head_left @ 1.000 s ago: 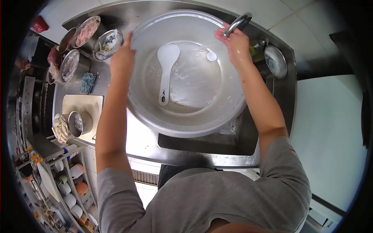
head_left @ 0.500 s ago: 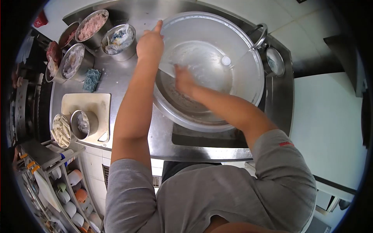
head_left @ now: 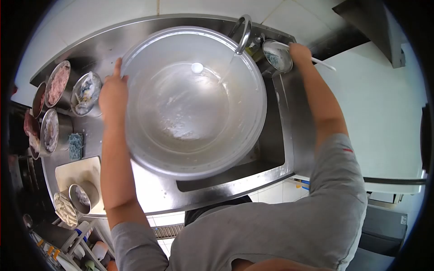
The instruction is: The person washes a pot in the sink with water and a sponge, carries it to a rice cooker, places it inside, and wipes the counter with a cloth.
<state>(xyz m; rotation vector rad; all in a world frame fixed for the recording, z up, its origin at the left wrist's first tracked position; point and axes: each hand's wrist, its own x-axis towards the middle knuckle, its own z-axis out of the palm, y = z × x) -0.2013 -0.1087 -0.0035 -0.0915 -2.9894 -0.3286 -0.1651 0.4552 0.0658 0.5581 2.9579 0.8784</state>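
A large metal basin [head_left: 149, 158] stands over the sink, with a little water in its bottom and a round white piece [head_left: 197, 68] on its inner far side. My left hand [head_left: 114, 92] grips the basin's left rim, its index finger stretched along the edge. At the right, my right hand [head_left: 299, 53] is closed around a long white utensil [head_left: 326, 66]; its working end is partly hidden, so its kind is unclear. That end reaches over a small metal pot [head_left: 270, 67] holding a greenish scouring pad [head_left: 274, 58] and whitish suds.
A curved faucet [head_left: 245, 34] runs water into the basin. Metal pots with minced meat [head_left: 58, 84] and other food crowd the left counter, beside a green scouring pad [head_left: 76, 146] and a cutting board [head_left: 68, 176]. The sink's edge [head_left: 235, 180] shows in front.
My right hand has left the basin's inside and moved right to the small pot, carrying the white utensil. My left hand stays on the rim. The camera view has shifted right.
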